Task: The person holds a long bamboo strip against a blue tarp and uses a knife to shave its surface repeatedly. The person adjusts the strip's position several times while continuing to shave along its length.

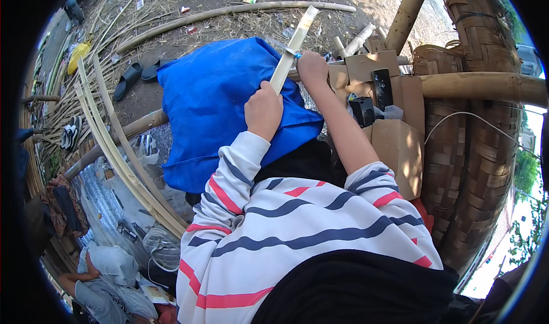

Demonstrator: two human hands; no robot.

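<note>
My left hand (pixel 263 111) is closed round the lower end of a pale split bamboo strip (pixel 298 33), which points up and away from me. My right hand (pixel 313 69) grips a knife, whose blue handle end shows at the fingers. The thin knife blade (pixel 278 43) lies across the strip and sticks out past its left side. Most of the handle is hidden in my fist. A blue cloth (pixel 220 104) is spread over my lap under both hands.
Long bamboo strips (pixel 123 158) lean at my left, near dark clogs (pixel 128 81). A bamboo pole (pixel 229 14) lies on the littered ground ahead. Cardboard (pixel 396 146) with a phone (pixel 382 88) and rolled woven bamboo (pixel 480 152) stand at right. Another person (pixel 108 284) is at lower left.
</note>
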